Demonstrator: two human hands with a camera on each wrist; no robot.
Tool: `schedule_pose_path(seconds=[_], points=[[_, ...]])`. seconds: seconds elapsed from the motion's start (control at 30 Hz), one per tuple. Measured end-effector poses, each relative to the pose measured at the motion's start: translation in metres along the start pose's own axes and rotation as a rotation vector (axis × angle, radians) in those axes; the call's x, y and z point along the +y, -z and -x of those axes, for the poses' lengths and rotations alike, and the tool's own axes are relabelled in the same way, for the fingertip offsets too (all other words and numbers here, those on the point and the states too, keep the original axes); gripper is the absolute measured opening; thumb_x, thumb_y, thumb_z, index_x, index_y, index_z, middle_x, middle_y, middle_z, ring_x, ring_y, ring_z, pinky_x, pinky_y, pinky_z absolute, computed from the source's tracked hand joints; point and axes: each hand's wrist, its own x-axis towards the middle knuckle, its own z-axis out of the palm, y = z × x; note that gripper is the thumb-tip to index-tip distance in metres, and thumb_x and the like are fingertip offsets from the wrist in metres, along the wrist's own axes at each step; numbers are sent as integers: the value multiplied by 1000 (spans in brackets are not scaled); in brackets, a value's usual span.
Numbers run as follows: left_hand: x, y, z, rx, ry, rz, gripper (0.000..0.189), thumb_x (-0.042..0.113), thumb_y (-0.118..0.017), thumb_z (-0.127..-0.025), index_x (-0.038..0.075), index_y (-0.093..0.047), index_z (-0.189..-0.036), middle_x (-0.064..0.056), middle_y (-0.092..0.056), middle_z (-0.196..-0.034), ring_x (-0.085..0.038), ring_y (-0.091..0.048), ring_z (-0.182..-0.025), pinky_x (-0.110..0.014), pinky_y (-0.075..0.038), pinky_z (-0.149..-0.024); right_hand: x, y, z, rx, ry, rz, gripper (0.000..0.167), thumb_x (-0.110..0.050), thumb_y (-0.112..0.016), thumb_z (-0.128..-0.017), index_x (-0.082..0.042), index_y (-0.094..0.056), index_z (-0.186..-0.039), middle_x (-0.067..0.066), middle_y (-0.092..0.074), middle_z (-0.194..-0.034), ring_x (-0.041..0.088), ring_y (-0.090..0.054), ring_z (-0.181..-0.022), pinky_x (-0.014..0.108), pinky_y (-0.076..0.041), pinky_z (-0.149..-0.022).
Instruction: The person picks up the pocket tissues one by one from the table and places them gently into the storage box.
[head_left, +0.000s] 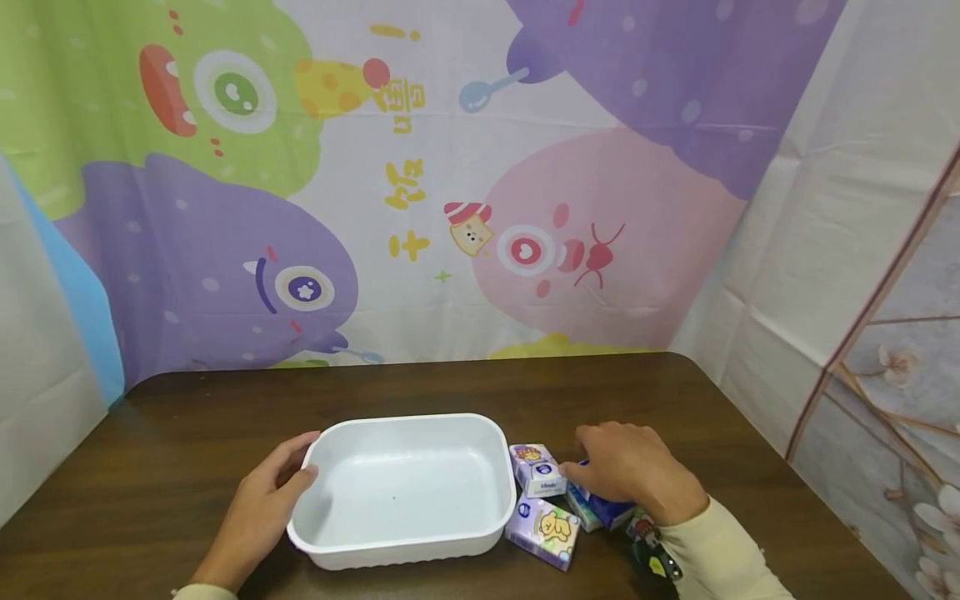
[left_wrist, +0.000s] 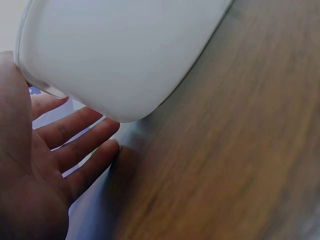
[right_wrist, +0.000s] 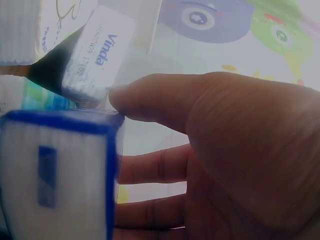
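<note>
A white plastic basin [head_left: 405, 492] stands on the table. My left hand [head_left: 262, 500] grips its left rim, thumb over the edge; in the left wrist view that hand's fingers [left_wrist: 85, 170] spread along the outside of the wall. Right of the basin lies a group of small tissue packs. My right hand [head_left: 626, 467] is over a dark blue pack [head_left: 609, 510], its thumb close to the purple pack [head_left: 536, 468]. The right wrist view shows the blue-edged pack [right_wrist: 55, 175] close up, thumb and fingers apart, fingertips hidden behind it, and a white pack end [right_wrist: 100, 55] marked Vinda.
A purple pack with a yellow cartoon figure [head_left: 546, 531] lies near the basin's front right corner. By my right sleeve is a dark patterned item [head_left: 652, 554], partly covered. Behind the wooden table [head_left: 247, 400] hangs a cartoon-printed cloth [head_left: 420, 317].
</note>
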Motion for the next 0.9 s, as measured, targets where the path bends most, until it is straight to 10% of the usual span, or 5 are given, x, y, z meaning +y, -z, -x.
schedule_pose_path(seconds=[0.9], points=[[-1,-2,0,3,9,48,42,19,-58,-102,13,-54,-143,-14,-65,-126,-13,-61,-105,-24,-52,-78,0,-5,-2,34,-8,-10,42,-53,-69,-88,-14,-70,-101,-1,-67,-89,17,-60,-77,48,-51,-71]])
